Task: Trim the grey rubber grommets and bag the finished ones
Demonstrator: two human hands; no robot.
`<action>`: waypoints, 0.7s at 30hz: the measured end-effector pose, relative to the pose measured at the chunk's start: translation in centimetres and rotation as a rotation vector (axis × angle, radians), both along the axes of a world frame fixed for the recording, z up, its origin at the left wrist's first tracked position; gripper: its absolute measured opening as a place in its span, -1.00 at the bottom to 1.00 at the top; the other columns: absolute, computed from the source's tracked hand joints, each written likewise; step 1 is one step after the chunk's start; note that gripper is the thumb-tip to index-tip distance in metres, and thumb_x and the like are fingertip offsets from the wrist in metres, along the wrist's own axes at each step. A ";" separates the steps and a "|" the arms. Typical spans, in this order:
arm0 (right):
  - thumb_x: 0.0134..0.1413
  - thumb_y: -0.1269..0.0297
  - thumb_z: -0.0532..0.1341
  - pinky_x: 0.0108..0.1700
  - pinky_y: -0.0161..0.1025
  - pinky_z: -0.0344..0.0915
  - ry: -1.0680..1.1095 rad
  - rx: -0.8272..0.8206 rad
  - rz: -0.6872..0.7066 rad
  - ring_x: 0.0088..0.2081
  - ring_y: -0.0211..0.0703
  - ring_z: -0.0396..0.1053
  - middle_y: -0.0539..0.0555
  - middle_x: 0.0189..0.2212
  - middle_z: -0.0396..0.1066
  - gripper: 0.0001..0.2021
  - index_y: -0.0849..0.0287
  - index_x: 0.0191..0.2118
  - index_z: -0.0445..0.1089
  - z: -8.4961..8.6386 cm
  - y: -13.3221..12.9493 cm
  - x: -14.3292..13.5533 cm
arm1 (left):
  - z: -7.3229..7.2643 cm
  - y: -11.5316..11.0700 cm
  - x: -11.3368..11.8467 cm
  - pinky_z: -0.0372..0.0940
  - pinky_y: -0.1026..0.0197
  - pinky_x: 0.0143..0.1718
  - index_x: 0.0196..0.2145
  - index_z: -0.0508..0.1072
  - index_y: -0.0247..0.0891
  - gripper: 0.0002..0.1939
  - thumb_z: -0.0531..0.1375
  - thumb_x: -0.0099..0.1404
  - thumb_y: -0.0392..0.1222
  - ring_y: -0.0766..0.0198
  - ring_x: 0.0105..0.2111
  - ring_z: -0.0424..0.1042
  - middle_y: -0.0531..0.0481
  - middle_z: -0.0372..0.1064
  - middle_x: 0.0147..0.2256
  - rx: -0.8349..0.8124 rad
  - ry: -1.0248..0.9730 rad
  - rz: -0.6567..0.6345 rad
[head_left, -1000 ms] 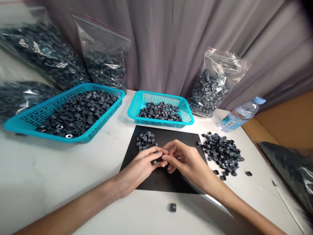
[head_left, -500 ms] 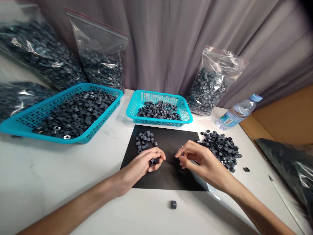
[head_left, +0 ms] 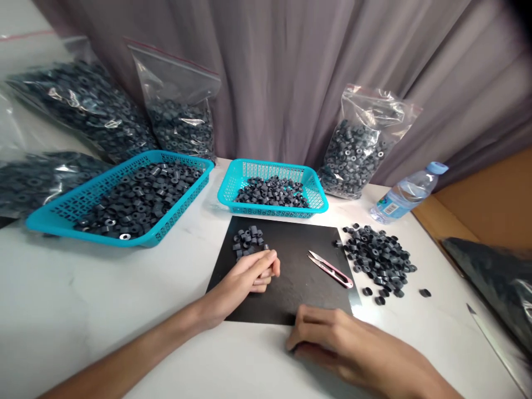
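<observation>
The fingers of the left hand (head_left: 254,272) are curled closed, contents hidden; those of the right hand (head_left: 322,338) are bent toward the bench (head_left: 233,363), grip indiscernible. Grey rings (head_left: 248,239) are clustered just beyond the left fingers; pink snips (head_left: 346,282) are laid beyond the right.

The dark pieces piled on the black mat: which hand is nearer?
Left. The left hand is just beside the pieces; the right hand is farther right, closer to the camera.

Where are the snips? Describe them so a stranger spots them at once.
Find the black mat on the white table. On its right side, left of the pile of dark cylinders, are the snips: slim, pink and silver, pointed, unlike the stubby cylinders.
</observation>
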State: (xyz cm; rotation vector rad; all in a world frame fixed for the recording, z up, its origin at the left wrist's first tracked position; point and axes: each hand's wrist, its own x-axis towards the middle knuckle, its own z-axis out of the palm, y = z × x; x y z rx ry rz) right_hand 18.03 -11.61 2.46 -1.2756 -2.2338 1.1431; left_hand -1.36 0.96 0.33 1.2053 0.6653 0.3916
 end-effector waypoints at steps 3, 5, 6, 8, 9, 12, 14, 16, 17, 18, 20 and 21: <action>0.34 0.29 0.15 -0.18 -0.26 0.36 0.272 0.077 -0.291 -0.25 -0.17 0.43 0.06 -0.24 0.42 -0.88 0.09 -0.15 0.44 -1.4 0.9 -0.8 | 0.1 -0.5 0.2 -0.18 0.24 -0.50 -0.42 0.34 -0.26 -0.47 -0.01 0.38 0.27 0.35 -0.52 -0.17 0.16 -0.09 -0.49 0.002 0.012 0.012; 0.30 0.18 0.19 -0.33 -0.29 0.35 0.507 0.074 -0.543 -0.39 -0.24 0.38 0.02 -0.33 0.39 -0.86 0.10 -0.17 0.43 -2.4 1.7 -1.3 | 0.1 -0.7 0.2 -0.14 0.25 -0.48 -0.42 0.37 -0.25 -0.46 0.00 0.36 0.30 0.34 -0.51 -0.13 0.16 -0.07 -0.49 0.047 0.030 0.017; 0.29 0.15 0.21 -0.38 -0.31 0.33 0.601 0.044 -0.623 -0.43 -0.26 0.35 -0.01 -0.38 0.36 -0.84 0.10 -0.15 0.42 -2.9 2.1 -1.5 | 0.1 -0.7 0.2 -0.12 0.25 -0.47 -0.41 0.39 -0.24 -0.48 0.02 0.36 0.29 0.33 -0.51 -0.10 0.15 -0.05 -0.49 0.088 0.046 0.009; 0.25 0.12 0.25 -0.43 -0.32 0.30 0.714 0.021 -0.696 -0.47 -0.28 0.31 -0.03 -0.42 0.32 -0.80 0.11 -0.13 0.44 -3.5 2.8 -1.7 | 0.2 -0.8 0.1 -0.08 0.24 -0.44 -0.36 0.41 -0.21 -0.56 0.09 0.34 0.24 0.32 -0.48 -0.06 0.15 -0.01 -0.49 0.197 0.080 -0.021; 0.23 0.12 0.26 -0.43 -0.31 0.30 0.741 0.027 -0.700 -0.47 -0.29 0.31 -0.03 -0.42 0.32 -0.80 0.12 -0.13 0.46 -3.7 2.9 -1.7 | 0.2 -0.8 0.1 -0.08 0.24 -0.43 -0.33 0.42 -0.20 -0.61 0.14 0.33 0.20 0.32 -0.47 -0.05 0.16 -0.01 -0.48 0.244 0.099 -0.032; 0.21 0.17 0.30 -0.41 -0.31 0.31 0.779 0.068 -0.668 -0.45 -0.31 0.31 -0.01 -0.36 0.32 -0.84 0.09 -0.15 0.50 -4.1 3.0 -1.7 | 0.4 -1.0 0.1 -0.09 0.24 -0.43 -0.26 0.42 -0.18 -0.69 0.24 0.27 0.12 0.34 -0.48 -0.07 0.19 -0.10 -0.48 0.299 0.136 -0.031; 0.20 0.19 0.31 -0.42 -0.31 0.32 0.791 0.078 -0.655 -0.44 -0.31 0.31 0.00 -0.32 0.33 -0.86 0.07 -0.15 0.50 -4.2 2.8 -1.7 | 0.5 -1.3 0.2 -0.11 0.24 -0.44 -0.27 0.41 -0.17 -0.70 0.27 0.26 0.10 0.35 -0.49 -0.09 0.20 -0.12 -0.49 0.317 0.143 0.003; 0.19 0.19 0.31 -0.44 -0.32 0.32 0.786 0.084 -0.659 -0.43 -0.29 0.32 0.02 -0.31 0.33 -0.85 0.07 -0.14 0.50 -4.2 2.6 -1.7 | 0.5 -1.5 0.3 -0.11 0.23 -0.44 -0.28 0.41 -0.17 -0.71 0.27 0.26 0.09 0.36 -0.50 -0.08 0.20 -0.10 -0.51 0.354 0.147 0.041; 0.19 0.19 0.31 -0.45 -0.32 0.32 0.782 0.084 -0.666 -0.43 -0.28 0.32 0.02 -0.32 0.33 -0.83 0.07 -0.12 0.50 -4.3 2.5 -1.7 | 0.5 -1.6 0.3 -0.10 0.23 -0.44 -0.28 0.42 -0.18 -0.72 0.27 0.27 0.08 0.36 -0.51 -0.07 0.20 -0.09 -0.51 0.375 0.152 0.057; 0.20 0.19 0.31 -0.46 -0.32 0.31 0.781 0.082 -0.675 -0.43 -0.28 0.31 0.01 -0.34 0.33 -0.81 0.06 -0.09 0.49 -4.3 2.5 -1.7 | 0.5 -1.6 0.2 -0.09 0.23 -0.43 -0.28 0.42 -0.18 -0.73 0.26 0.28 0.08 0.36 -0.50 -0.06 0.20 -0.08 -0.51 0.394 0.155 0.065; 0.20 0.21 0.30 -0.46 -0.32 0.31 0.783 0.085 -0.687 -0.45 -0.29 0.29 0.00 -0.37 0.34 -0.76 0.06 -0.03 0.45 -4.4 2.4 -1.6 | 0.4 -1.6 0.1 -0.07 0.23 -0.43 -0.27 0.44 -0.18 -0.74 0.26 0.29 0.07 0.36 -0.50 -0.04 0.20 -0.07 -0.51 0.429 0.155 0.076; 0.20 0.22 0.30 -0.46 -0.32 0.31 0.779 0.096 -0.689 -0.46 -0.29 0.29 0.00 -0.38 0.34 -0.75 0.06 -0.01 0.44 -4.4 2.4 -1.4 | 0.4 -1.5 0.0 -0.06 0.24 -0.43 -0.27 0.44 -0.18 -0.74 0.26 0.29 0.07 0.36 -0.50 -0.03 0.20 -0.08 -0.51 0.446 0.155 0.075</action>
